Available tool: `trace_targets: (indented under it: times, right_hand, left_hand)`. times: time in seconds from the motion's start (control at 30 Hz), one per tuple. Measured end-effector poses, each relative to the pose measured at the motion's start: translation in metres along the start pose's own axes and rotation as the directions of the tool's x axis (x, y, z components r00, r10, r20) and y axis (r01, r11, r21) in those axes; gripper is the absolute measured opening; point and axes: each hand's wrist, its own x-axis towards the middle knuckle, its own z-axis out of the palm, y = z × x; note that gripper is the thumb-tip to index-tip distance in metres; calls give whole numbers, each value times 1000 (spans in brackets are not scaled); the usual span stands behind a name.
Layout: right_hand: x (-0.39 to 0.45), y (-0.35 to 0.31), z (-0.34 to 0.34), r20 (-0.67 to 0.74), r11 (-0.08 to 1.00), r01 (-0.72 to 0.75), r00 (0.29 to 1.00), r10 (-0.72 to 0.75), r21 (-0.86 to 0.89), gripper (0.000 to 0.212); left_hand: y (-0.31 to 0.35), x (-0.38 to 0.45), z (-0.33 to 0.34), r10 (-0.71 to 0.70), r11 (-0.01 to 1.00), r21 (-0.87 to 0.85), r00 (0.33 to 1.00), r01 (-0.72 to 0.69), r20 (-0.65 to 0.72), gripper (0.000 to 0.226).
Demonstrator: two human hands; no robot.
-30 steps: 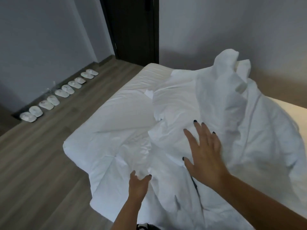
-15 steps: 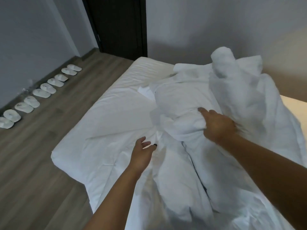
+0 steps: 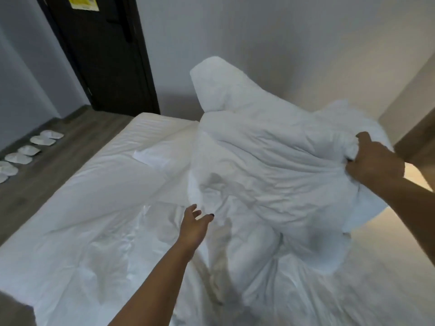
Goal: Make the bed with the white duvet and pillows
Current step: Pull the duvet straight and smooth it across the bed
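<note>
A white duvet lies bunched over the right half of the bed, with one corner standing up near the wall. My right hand grips a fold of the duvet and holds it lifted at the right. My left hand hovers with relaxed fingers over the crumpled lower part of the duvet, holding nothing. The left half of the bed shows flat white bedding. A small folded white piece lies near the bed's middle. I cannot make out any pillows.
A dark door with a yellow sign stands behind the bed's far corner. Several white slippers line the left wall on the wooden floor. A grey wall runs behind the bed.
My right hand has pulled the gripped duvet up and to the right, spreading the bundle. My left hand stayed open near the middle of the bed.
</note>
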Motion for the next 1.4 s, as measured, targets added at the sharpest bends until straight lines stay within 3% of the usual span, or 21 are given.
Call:
trace_targets:
  times: [0.1, 0.2, 0.27, 0.33, 0.37, 0.43, 0.47, 0.53, 0.57, 0.63, 0.67, 0.77, 0.87, 0.97, 1.07, 1.17, 1.23, 1.3, 1.4]
  right_hand:
    - [-24, 57, 15, 91, 994, -102, 990, 105, -38, 66]
    - [-39, 98, 23, 201, 981, -171, 962, 186, -93, 64]
    - [-42, 120, 20, 220, 978, -188, 954, 202, -86, 57]
    - [-41, 147, 4, 143, 980, -199, 969, 201, -25, 51]
    - [-37, 160, -9, 70, 978, -208, 976, 208, -3, 49]
    - [-30, 182, -32, -62, 975, -221, 974, 218, -29, 46]
    - [-26, 188, -39, -88, 970, -232, 970, 225, -75, 48]
    - [-21, 186, -42, -47, 937, -289, 957, 286, -194, 56]
    - [-23, 179, -39, 9, 927, -277, 958, 288, -253, 62]
    - [-31, 157, -22, 102, 940, -182, 970, 219, -288, 71]
    - [-35, 146, -12, 103, 963, -104, 986, 133, -248, 71]
    - [-46, 110, 20, 92, 984, 101, 992, -88, -144, 74]
    - [-42, 65, 51, 305, 977, 183, 942, -143, -107, 83]
    - [-26, 17, 74, 361, 976, 219, 910, -202, -7, 94]
    - [-6, -42, 101, 381, 957, 290, 882, -276, 21, 97]
    - [10, -87, 127, 330, 881, 471, 837, -437, -27, 88]
    - [18, -107, 141, 340, 790, 606, 764, -548, -89, 80]
    - [25, -121, 151, 399, 689, 710, 679, -617, -143, 69]
    - [40, -110, 176, 602, 666, 716, 631, -490, -208, 56]
  left_hand:
    - [21, -9, 56, 104, 992, 66, 993, -107, 57, 74]
    - [50, -7, 95, 275, 917, 301, 961, -262, -1, 87]
    - [64, 8, 105, 292, 867, 441, 954, -232, -72, 123]
    - [73, 25, 106, 266, 823, 547, 955, -154, -131, 134]
    - [76, 33, 110, 270, 789, 592, 958, -162, -98, 120]
    - [83, 24, 138, 308, 724, 613, 944, -315, 122, 40]
    - [84, 15, 163, 356, 671, 596, 897, -442, 264, 12]
    - [84, -16, 231, 372, 575, 507, 757, -642, 537, 26]
    - [83, -32, 263, 320, 625, 448, 733, -639, 600, 25]
    - [73, -43, 308, 241, 767, 362, 760, -530, 603, 23]
    - [65, -40, 314, 256, 785, 356, 789, -507, 559, 23]
    - [43, -3, 266, 431, 686, 505, 852, -524, 298, 31]
    - [20, 40, 175, 420, 733, 592, 907, -334, -9, 63]
    - [7, 68, 106, 254, 764, 627, 964, -151, -78, 101]
    - [5, 90, 79, -6, 918, 395, 994, -38, 109, 117]
    - [-1, 103, 106, -51, 966, 255, 946, -35, 321, 97]
    - [-18, 104, 143, -2, 939, 327, 947, -109, 322, 71]
    - [-35, 88, 180, 7, 853, 485, 932, -195, 363, 70]
    - [-49, 68, 195, 54, 780, 505, 844, -370, 534, 68]
